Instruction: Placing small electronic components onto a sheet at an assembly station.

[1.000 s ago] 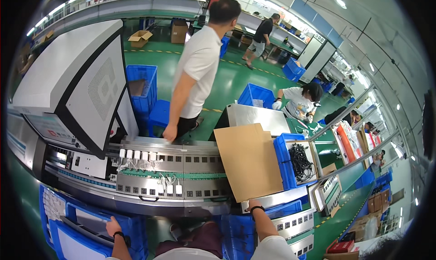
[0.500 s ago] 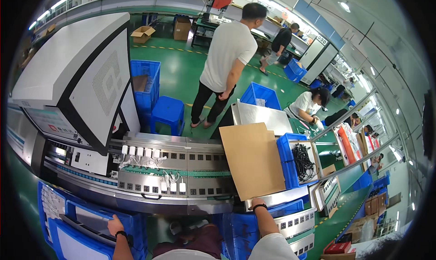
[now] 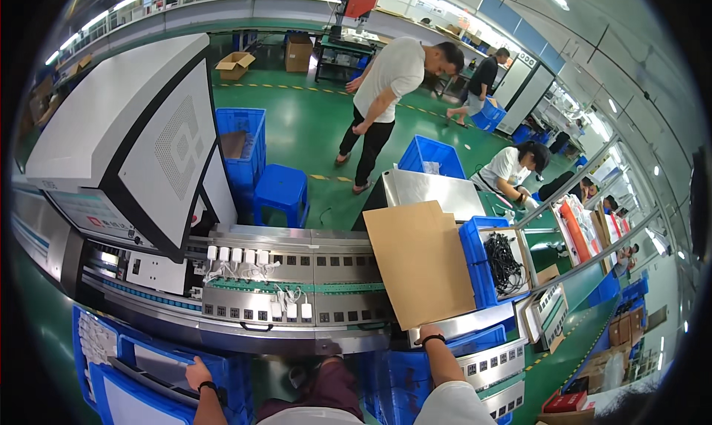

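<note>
Just past the right hand point(image 3: 429, 334) lies a flat sheet of brown cardboard point(image 3: 419, 265), tilted across the end of a steel test bench point(image 3: 297, 273). The hand touches the sheet's near edge, and a black band circles the wrist; its fingers are tucked under or against the edge, so whether they pinch the cardboard or only rest on it cannot be told. Right of that hand, beside the cardboard, stands a blue bin point(image 3: 482, 258) holding a tangle of black cables point(image 3: 506, 262).

Down at the lower left, the left hand point(image 3: 197, 371) lies on the rim of a blue crate point(image 3: 148, 366), fingers spread flat and loose, clasping nothing. It too wears a dark wristband. Left of it in the crate sit rows of small white parts point(image 3: 90, 337).

Beyond both hands, the bench carries rows of square sockets, with a row of white plug adapters point(image 3: 241, 255) along the far strip and a few more on the near one, their thin leads trailing. Further off to the left rises a large grey and white machine housing point(image 3: 126, 143). Behind it are a blue stool point(image 3: 282, 191) and stacked blue crates point(image 3: 241, 143) on the green floor. A person in a white shirt point(image 3: 389, 91) stands well beyond the bench, and another sits to the far right.
</note>
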Demonstrator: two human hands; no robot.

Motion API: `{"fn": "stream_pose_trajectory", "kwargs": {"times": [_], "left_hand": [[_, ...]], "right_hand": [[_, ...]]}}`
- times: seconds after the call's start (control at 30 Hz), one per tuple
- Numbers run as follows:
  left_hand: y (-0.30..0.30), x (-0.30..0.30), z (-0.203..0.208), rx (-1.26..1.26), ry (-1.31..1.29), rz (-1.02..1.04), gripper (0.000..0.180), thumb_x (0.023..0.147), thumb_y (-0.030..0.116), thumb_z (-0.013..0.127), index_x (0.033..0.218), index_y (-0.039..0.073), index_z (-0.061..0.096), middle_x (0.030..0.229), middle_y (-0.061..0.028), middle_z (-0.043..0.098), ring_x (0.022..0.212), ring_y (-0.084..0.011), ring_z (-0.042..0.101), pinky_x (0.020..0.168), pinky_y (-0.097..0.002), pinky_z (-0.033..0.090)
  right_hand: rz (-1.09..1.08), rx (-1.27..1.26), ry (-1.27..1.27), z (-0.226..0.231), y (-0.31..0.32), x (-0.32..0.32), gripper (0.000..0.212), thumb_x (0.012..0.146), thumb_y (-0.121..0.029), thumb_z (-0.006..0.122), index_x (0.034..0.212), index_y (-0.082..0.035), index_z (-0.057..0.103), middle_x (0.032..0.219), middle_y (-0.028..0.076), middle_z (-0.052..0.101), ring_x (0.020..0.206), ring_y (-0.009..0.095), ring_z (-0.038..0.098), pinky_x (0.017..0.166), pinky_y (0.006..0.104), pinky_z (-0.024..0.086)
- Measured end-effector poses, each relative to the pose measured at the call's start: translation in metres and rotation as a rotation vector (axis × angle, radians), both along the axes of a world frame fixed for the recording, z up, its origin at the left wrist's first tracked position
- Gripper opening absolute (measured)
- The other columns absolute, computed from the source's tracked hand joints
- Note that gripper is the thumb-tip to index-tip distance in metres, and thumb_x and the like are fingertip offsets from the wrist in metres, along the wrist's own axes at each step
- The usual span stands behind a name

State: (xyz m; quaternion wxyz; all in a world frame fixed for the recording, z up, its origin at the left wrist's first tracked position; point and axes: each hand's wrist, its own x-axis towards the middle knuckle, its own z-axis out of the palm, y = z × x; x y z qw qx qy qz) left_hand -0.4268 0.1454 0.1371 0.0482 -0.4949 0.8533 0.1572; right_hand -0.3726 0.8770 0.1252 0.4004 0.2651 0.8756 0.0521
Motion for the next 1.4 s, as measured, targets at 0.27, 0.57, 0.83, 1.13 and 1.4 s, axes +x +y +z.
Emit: {"fn": "stream_pose_trajectory", "kwargs": {"times": [0.27, 0.57, 0.83, 1.13, 1.4], "left_hand": [[0.004, -0.003, 0.004, -0.014, 0.017, 0.033, 0.057, 0.089, 0.045, 0.047, 0.097, -0.007, 0.071, 0.101, -0.0310, 0.067, 0.099, -0.0473, 0.064, 0.089, -0.0534, 0.049], [0.006, -0.005, 0.008, -0.033, -0.033, 0.011, 0.057, 0.089, 0.044, 0.047, 0.096, -0.007, 0.071, 0.102, -0.0309, 0.067, 0.099, -0.0473, 0.063, 0.089, -0.0530, 0.049], [-0.002, -0.003, -0.004, -0.050, -0.053, 0.008, 0.057, 0.090, 0.045, 0.047, 0.097, -0.006, 0.071, 0.102, -0.0313, 0.067, 0.100, -0.0474, 0.063, 0.090, -0.0540, 0.048], [0.001, -0.003, 0.000, -0.058, -0.045, 0.011, 0.059, 0.090, 0.046, 0.045, 0.095, -0.006, 0.071, 0.101, -0.0311, 0.067, 0.099, -0.0472, 0.064, 0.089, -0.0542, 0.049], [0.002, -0.005, 0.000, -0.030, -0.064, -0.004, 0.060, 0.090, 0.047, 0.044, 0.096, -0.005, 0.072, 0.101, -0.0305, 0.068, 0.100, -0.0466, 0.064, 0.088, -0.0538, 0.049]], "right_hand": [[-0.001, -0.020, 0.034, 0.009, -0.004, 0.001, 0.060, 0.069, -0.044, 0.085, 0.114, -0.007, 0.070, 0.118, 0.015, 0.069, 0.111, 0.032, 0.066, 0.095, 0.0440, 0.053], [-0.028, -0.047, 0.043, 0.009, -0.002, 0.001, 0.060, 0.070, -0.044, 0.085, 0.114, -0.006, 0.069, 0.118, 0.016, 0.069, 0.110, 0.032, 0.066, 0.094, 0.0446, 0.053], [-0.045, -0.025, 0.057, 0.019, -0.011, -0.002, 0.057, 0.068, -0.039, 0.087, 0.114, -0.008, 0.070, 0.121, 0.015, 0.068, 0.112, 0.030, 0.065, 0.094, 0.0418, 0.054], [-0.035, -0.032, 0.071, 0.021, -0.012, -0.003, 0.056, 0.070, -0.039, 0.086, 0.113, -0.008, 0.070, 0.118, 0.015, 0.069, 0.111, 0.030, 0.066, 0.093, 0.0415, 0.054], [-0.059, -0.063, 0.079, 0.011, -0.002, 0.003, 0.063, 0.068, -0.041, 0.087, 0.114, -0.004, 0.068, 0.114, 0.018, 0.070, 0.107, 0.033, 0.067, 0.091, 0.0441, 0.054]]}}
